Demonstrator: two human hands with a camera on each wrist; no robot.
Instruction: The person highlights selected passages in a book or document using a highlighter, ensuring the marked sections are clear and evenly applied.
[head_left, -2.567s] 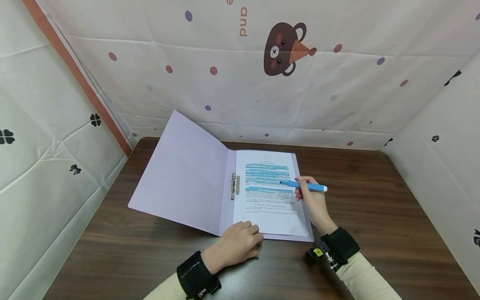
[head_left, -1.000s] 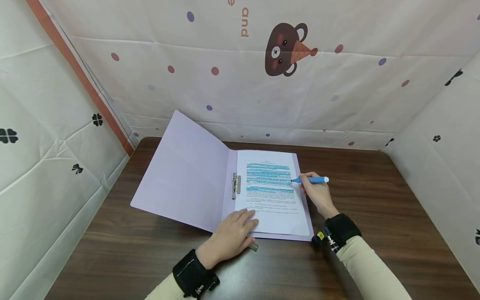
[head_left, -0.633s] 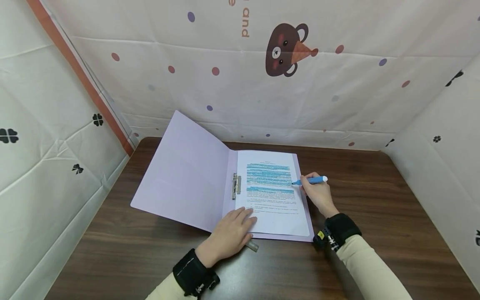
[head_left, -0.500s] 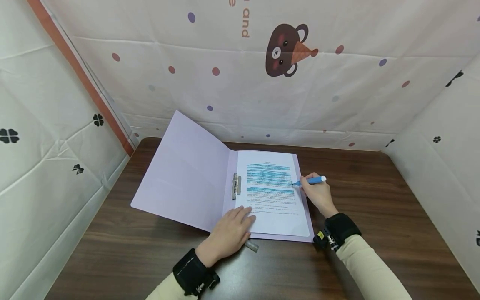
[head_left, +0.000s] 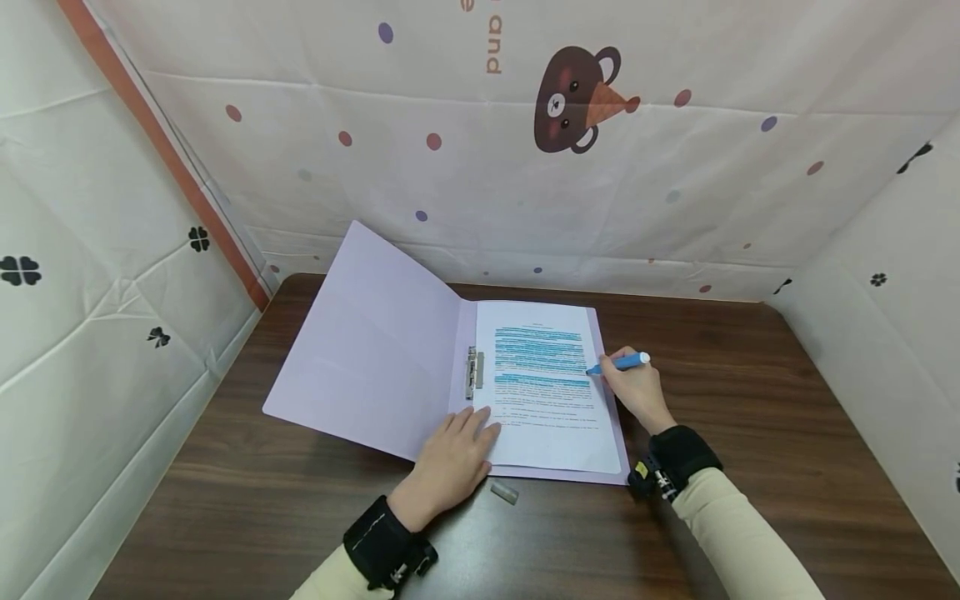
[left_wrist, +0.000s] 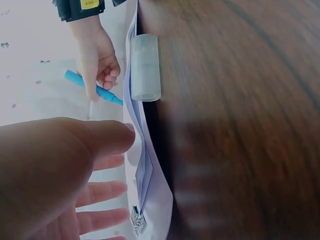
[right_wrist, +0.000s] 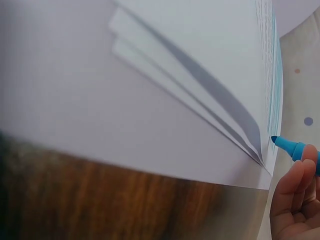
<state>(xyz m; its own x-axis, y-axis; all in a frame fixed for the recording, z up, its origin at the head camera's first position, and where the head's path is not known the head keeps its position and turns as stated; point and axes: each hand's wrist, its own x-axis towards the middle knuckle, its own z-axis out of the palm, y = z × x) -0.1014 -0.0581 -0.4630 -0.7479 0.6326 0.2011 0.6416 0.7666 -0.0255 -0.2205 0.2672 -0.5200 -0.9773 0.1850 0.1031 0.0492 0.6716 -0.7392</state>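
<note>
A lilac folder point(head_left: 367, 342) lies open on the table, with printed sheets point(head_left: 555, 446) in its right half beside a metal clip point(head_left: 471, 373). Many upper text lines are covered in blue. My right hand point(head_left: 636, 392) pinches a blue highlighter point(head_left: 628, 361), its tip at the right end of the text, just above the lowest blue line. My left hand point(head_left: 448, 462) rests with fingers spread over the lower left corner of the sheets and the folder's fold. Near its thumb, a small translucent grey cylinder point(left_wrist: 146, 67) lies on the table by the folder's front edge.
Dark wood tabletop point(head_left: 720, 375) surrounds the folder. A white printed cloth point(head_left: 465, 183) hangs behind the table, and similar cloths stand at the left and right. The folder's left cover slants up toward the back cloth.
My left hand has uncurled and moved forward and left onto the sheets, uncovering the cylinder. The highlighter has shifted right, then slightly down the page.
</note>
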